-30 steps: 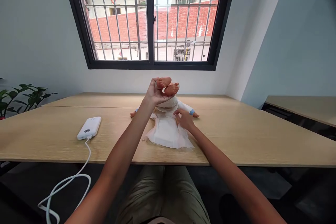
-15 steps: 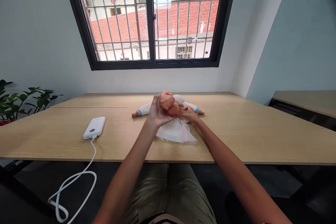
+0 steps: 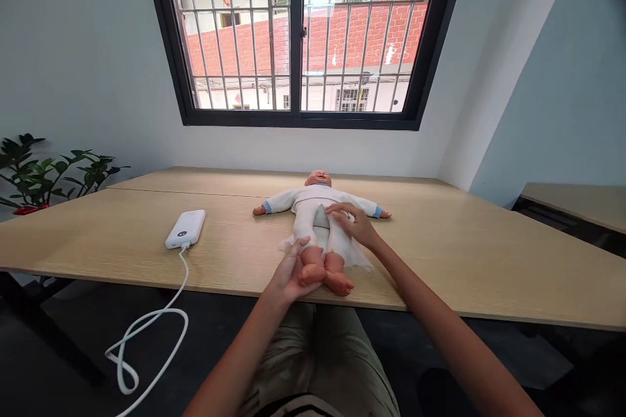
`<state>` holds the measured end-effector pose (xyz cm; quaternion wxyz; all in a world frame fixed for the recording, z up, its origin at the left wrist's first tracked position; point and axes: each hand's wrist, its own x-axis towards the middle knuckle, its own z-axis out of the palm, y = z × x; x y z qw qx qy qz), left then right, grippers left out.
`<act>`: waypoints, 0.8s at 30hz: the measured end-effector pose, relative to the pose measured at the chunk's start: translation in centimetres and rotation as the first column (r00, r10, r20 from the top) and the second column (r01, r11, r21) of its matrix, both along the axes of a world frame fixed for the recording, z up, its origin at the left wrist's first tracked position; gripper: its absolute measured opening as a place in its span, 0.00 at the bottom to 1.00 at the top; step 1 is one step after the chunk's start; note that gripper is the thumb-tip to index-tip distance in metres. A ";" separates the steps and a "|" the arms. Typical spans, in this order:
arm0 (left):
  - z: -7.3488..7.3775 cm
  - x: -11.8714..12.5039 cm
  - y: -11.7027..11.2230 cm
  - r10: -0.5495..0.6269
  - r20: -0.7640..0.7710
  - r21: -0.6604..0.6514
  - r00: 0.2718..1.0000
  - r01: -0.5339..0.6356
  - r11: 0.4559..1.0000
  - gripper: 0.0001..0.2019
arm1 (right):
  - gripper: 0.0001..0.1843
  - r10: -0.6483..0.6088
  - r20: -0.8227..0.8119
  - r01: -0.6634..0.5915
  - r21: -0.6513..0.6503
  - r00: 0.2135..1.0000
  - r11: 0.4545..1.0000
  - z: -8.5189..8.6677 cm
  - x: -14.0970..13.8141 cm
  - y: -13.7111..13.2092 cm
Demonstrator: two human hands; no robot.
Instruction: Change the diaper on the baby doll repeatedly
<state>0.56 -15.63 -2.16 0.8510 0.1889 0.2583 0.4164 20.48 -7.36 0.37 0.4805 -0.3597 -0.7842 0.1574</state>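
Note:
A baby doll (image 3: 306,216) lies on its back on the table, its head toward the window and its arms spread wide. It wears a white top with blue cuffs, and its bare lower legs point toward me. My left hand (image 3: 292,273) is closed around the doll's lower leg on the left side. Over the other thigh, my right hand (image 3: 356,224) rests with its fingers stretched out. Thin white cloth (image 3: 359,257) spreads out beneath the doll's legs.
A white power bank (image 3: 186,229) lies at the left of the wooden table (image 3: 440,247). Its white cable (image 3: 182,283) hangs over the front edge. A leafy plant (image 3: 53,172) stands at the far left, and a barred window (image 3: 298,118) is ahead.
The doll's legs, held up and folded half a second ago, are now down and stretched toward me. My left hand came down and nearer with them. My right hand moved onto the thigh.

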 end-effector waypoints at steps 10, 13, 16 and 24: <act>0.2 -6.6 3.0 0.507 -0.514 0.720 0.692 0.027 0.693 0.35 | 0.14 -0.137 0.661 0.069 0.128 0.738 0.989 1.5 1.8 -2.4; 0.6 -6.8 4.1 0.701 -0.559 0.824 0.444 0.204 0.529 0.30 | 0.14 -0.171 0.727 0.077 0.162 0.665 0.984 1.6 2.8 -2.6; 1.0 -5.6 4.5 0.840 -0.497 0.818 0.219 0.440 0.369 0.23 | 0.27 -0.201 0.804 0.029 0.224 0.560 0.974 0.7 3.1 -3.2; 1.0 -3.1 6.6 0.798 -0.390 0.799 0.459 0.600 0.046 0.10 | 0.20 -0.326 0.801 0.057 0.346 0.501 0.937 -2.4 1.9 -3.8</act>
